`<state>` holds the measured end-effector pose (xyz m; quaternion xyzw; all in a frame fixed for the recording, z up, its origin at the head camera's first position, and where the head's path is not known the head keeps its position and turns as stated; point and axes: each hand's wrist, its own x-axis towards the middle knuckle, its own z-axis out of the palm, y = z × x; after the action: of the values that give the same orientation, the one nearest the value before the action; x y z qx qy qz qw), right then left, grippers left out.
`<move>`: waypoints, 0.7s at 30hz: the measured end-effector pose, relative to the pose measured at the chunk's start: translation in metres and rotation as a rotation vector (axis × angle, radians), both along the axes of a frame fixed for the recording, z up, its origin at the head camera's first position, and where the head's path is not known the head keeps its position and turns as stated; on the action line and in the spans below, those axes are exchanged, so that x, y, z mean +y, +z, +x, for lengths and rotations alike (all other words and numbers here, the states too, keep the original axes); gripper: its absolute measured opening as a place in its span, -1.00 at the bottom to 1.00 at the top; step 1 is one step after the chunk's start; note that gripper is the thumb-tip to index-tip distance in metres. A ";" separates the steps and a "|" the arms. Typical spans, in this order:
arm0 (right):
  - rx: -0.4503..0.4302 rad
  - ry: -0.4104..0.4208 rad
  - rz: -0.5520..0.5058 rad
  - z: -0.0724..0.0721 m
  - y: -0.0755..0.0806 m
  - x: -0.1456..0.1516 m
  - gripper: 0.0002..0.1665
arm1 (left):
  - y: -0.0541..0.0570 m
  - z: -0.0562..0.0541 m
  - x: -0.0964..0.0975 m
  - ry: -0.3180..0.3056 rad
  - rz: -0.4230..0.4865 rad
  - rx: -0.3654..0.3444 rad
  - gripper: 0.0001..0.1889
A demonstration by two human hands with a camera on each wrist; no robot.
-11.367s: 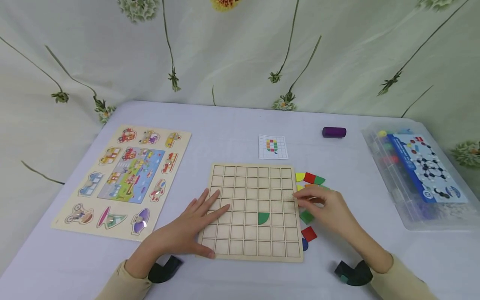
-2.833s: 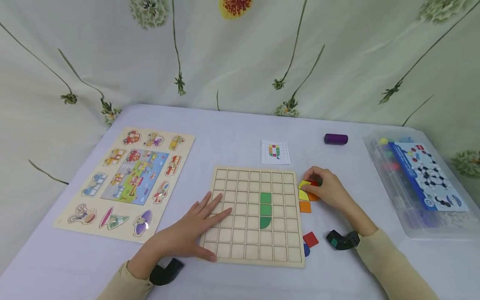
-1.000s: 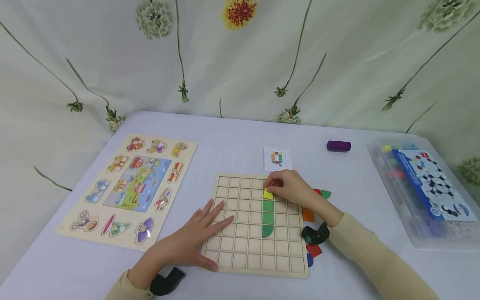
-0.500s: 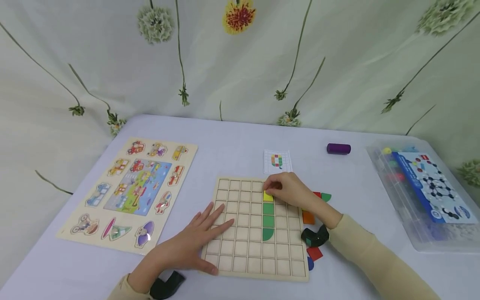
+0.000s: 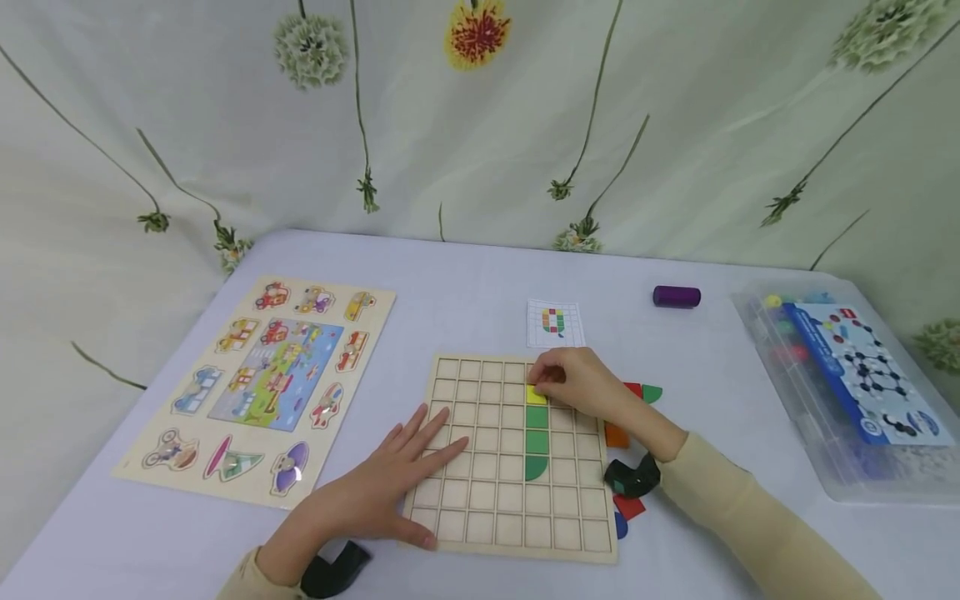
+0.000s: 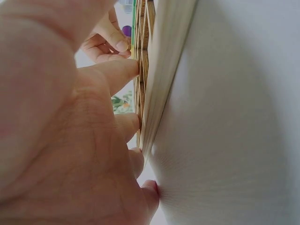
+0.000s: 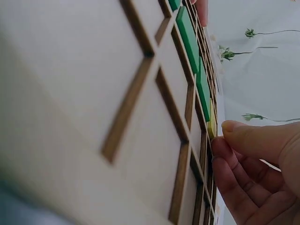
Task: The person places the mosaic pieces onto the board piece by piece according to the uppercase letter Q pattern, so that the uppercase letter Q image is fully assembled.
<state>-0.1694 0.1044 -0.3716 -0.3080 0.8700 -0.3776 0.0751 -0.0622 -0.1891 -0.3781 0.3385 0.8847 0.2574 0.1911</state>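
Note:
The wooden grid board lies on the table before me. My left hand rests on its left edge, fingers spread, thumb at the near left corner. My right hand is over the board's upper right part. Its thumb and curled fingers are at a small yellow tile, which sits in a cell; in the right wrist view the tile's edge shows beside the fingertips. Below it in the same column lie green square tiles and a green quarter-round tile. The hand partly hides the yellow tile.
Right of the board lie orange, red and blue pieces, some under the right forearm. A pattern card is behind it. A picture puzzle, purple cylinder and clear plastic box stand around.
Green tiles have joined the quarter-round one on the board. My right hand has brought the yellow tile from the right-hand pile to the cell above them; it now lies lower. The left hand stays.

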 end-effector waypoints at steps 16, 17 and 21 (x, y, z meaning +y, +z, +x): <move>-0.173 -0.341 -0.087 0.027 0.002 0.082 -0.82 | 0.001 0.001 -0.002 0.022 -0.017 -0.014 0.12; -0.178 -0.345 -0.080 0.030 0.000 0.085 -0.81 | 0.001 0.001 -0.002 0.022 -0.013 -0.015 0.12; -0.150 -0.335 -0.074 0.041 -0.007 0.094 -0.80 | 0.000 0.000 0.000 0.017 -0.004 -0.019 0.13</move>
<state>-0.1288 0.1987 -0.3786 -0.1325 0.8866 -0.4384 0.0645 -0.0623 -0.1889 -0.3778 0.3283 0.8862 0.2603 0.1980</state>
